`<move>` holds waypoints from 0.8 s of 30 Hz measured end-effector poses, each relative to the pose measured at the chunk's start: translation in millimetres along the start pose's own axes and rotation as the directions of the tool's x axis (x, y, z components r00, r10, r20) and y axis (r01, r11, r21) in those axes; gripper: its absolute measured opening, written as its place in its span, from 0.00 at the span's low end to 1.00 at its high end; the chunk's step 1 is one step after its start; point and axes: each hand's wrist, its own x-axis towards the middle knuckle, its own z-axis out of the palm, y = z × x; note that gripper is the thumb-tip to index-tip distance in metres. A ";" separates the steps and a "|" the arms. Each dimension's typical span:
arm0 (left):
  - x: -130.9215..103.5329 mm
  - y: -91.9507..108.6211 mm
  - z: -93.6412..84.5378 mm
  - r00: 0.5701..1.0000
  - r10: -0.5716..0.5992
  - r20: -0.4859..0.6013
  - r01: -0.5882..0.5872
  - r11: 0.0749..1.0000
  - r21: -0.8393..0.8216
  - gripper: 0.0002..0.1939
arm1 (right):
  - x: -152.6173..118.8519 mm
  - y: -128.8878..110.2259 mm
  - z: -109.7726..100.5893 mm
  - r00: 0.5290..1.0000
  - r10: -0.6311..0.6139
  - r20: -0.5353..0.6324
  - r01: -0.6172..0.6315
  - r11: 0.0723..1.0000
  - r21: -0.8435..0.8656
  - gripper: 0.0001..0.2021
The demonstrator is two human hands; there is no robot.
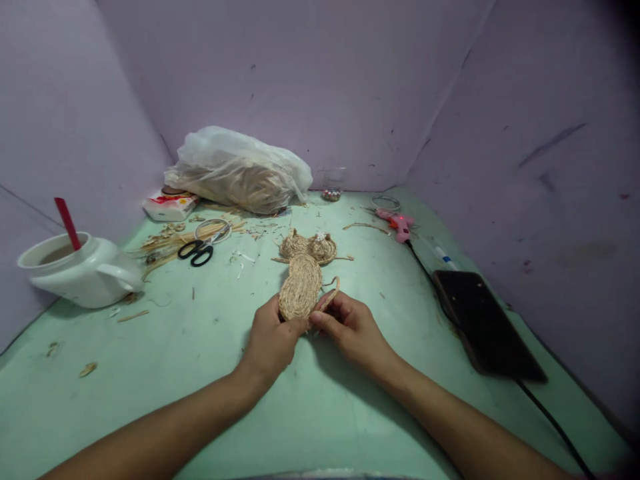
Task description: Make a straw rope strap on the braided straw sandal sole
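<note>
A coiled straw figure (301, 283) is at the middle of the green table, with a rounded body toward me and two smaller round lobes at its far end. A small whitish cluster (321, 237) sits on the right lobe. My left hand (273, 337) grips the near left edge of the body, its thumb pressed on the rim. My right hand (350, 327) pinches a loose braided strand (331, 293) by the near right edge; the strand curves up beyond the fingers.
Left: white pot (95, 270), black scissors (200, 252), straw scraps (165, 250), tissue pack (170, 207). Behind: plastic bag (243, 170), bead jar (332, 193). Right: pink glue gun (399, 223), black phone (487, 320) with a cable, green table edge (575, 393).
</note>
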 end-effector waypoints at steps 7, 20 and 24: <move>0.6 4.6 2.4 0.999 -0.030 -0.012 0.032 0.979 0.203 0.07 | 0.3 9.5 5.2 0.996 0.062 -0.064 -0.058 0.996 0.061 0.07; 3.6 3.3 0.6 0.985 -0.163 0.047 0.160 0.985 0.061 0.07 | 9.1 -12.9 -11.0 0.964 0.185 -0.193 -0.125 0.950 0.288 0.15; 5.3 9.7 -1.9 0.963 -0.242 0.117 0.248 0.968 -0.039 0.08 | 14.0 -26.1 -32.6 0.935 0.245 -0.257 -0.187 0.955 0.231 0.11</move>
